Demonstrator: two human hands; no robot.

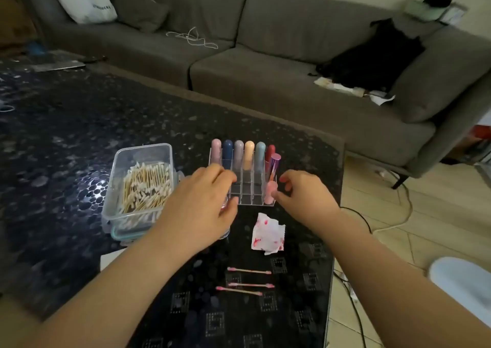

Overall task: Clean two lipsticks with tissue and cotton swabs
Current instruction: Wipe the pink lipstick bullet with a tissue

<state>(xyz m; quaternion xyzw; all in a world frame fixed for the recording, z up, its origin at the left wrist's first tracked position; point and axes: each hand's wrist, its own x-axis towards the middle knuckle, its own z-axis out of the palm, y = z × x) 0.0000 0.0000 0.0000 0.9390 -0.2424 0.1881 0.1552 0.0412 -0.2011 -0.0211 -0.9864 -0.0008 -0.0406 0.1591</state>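
Two hands work at a clear acrylic organiser [245, 185] near the right edge of the dark patterned table [66, 124], seen from the head camera. Its back row holds six capped lipsticks [249, 156] upright, with a metallic purple tube [275, 165] leaning at the right end. The right hand [305, 191] pinches a pale pink lipstick [270, 192] standing at the organiser's front right corner, thumb and curled fingers narrow around it. The left hand [204, 204] lies over the organiser's left side, fingers loosely curled; whether it grips anything, I cannot tell. A stained tissue [268, 233] lies just in front of the organiser, three pink-tipped cotton swabs [248, 278] nearer the table's front edge, and a box of clean swabs [142, 188] to the left. Judgement: the lipstick is light, rigid and smooth-cased, liable to slip; hold it mid-barrel, since the stick inside is soft and smears.
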